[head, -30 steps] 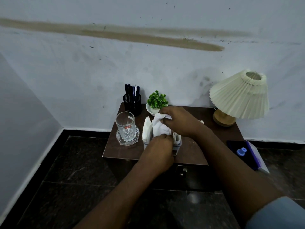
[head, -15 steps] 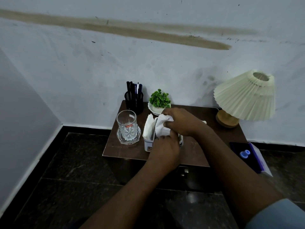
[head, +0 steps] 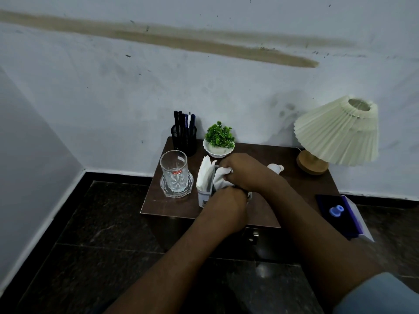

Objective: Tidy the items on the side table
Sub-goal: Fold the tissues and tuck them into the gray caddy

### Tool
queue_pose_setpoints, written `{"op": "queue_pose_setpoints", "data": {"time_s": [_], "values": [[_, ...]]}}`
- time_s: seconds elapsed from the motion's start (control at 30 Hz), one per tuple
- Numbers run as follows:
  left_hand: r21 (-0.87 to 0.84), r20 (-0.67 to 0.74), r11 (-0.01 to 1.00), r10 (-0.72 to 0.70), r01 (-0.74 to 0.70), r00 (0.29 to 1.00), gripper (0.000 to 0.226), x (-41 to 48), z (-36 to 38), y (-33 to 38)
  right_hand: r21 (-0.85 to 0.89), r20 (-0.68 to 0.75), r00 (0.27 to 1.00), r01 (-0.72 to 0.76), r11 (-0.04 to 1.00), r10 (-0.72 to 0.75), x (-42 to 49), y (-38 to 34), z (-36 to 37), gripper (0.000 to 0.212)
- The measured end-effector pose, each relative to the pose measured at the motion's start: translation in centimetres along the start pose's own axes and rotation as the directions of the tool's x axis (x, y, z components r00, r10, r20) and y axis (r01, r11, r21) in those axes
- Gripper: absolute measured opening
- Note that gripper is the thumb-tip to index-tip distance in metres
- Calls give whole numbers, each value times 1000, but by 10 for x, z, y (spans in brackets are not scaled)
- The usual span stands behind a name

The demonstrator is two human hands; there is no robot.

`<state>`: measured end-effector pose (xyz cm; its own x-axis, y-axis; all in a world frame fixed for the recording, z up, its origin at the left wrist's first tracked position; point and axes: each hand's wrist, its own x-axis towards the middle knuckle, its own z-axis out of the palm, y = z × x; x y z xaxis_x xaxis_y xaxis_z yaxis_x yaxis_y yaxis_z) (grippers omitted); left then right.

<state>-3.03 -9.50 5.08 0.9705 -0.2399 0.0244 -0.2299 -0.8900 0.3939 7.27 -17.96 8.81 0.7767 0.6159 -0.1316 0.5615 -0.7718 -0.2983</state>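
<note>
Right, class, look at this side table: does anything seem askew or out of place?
The lamp's shade sits tilted over its wooden base at the table's back right corner. Crumpled white tissue bulges from the holder, where the right hand grips it.

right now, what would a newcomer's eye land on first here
Both hands meet at the middle of the side table: the right hand grips a crumpled white tissue over a small white holder, with the left hand close against it. At the table's right rear corner stands a pleated cream lamp, and a long brown smear runs across the wall above.
</note>
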Motion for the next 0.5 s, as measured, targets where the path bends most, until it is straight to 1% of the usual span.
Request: {"op": "queue_pose_setpoints", "data": {"time_s": [0.1, 0.17, 0.23, 0.37, 0.43, 0.5], "values": [[-11, 34, 1000, -6, 6, 999, 21, -4, -5, -2, -34, -37, 999, -23, 999, 21, 1, -1, 8, 16], [-4, 58, 1000, -7, 8, 998, 17, -6, -7, -5, -58, -48, 999, -11, 998, 8, 1, -1, 13, 4], [-15, 81, 1000, -15, 16, 997, 16, -6, -9, -7, -14, -73, 997, -17, 1000, 16, 0, 0, 15, 10], [-63, 84, 997, -31, 36, 996, 19, -2, -10, -12, 82, -139, 990, -16, 997, 27, -1, 3, 10, 9], [-80, 60, 996, -25, 30, 998, 15, -1, -12, -12, 70, -190, 981, -27, 997, 39, -2, 4, 9, 7], [-79, 46, 997, -17, 20, 999, 8, -1, -14, -11, 36, -185, 979, -74, 997, 80, -1, 5, 12, 7]]}}
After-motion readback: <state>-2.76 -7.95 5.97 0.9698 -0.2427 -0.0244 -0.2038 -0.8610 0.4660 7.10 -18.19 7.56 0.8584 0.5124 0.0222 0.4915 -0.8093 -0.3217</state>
